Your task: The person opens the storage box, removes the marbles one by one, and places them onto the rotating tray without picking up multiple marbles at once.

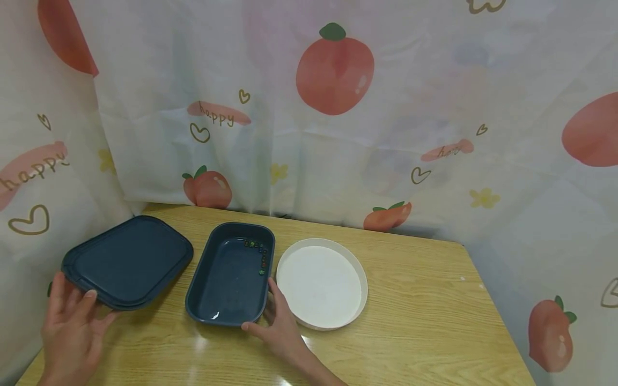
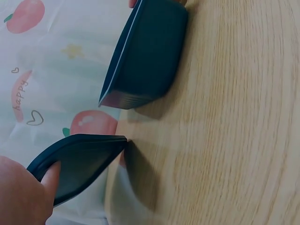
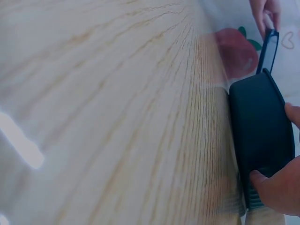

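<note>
My left hand pinches the near-left edge of a dark blue lid, thumb on top and fingers beneath. The lid is tilted, and in the left wrist view its shadow falls on the table. At the near right corner of a deep dark blue rectangular container, my right hand grips, the thumb on the front wall and fingers along the right rim. Several small shiny bead-like pieces, some green, line the container's far and right inner sides. The container stands uncovered on the table, right of the lid.
A round white shallow tray sits on the wooden table just right of the container. Behind and on both sides hangs a pale curtain printed with peaches, meeting the table's back edge.
</note>
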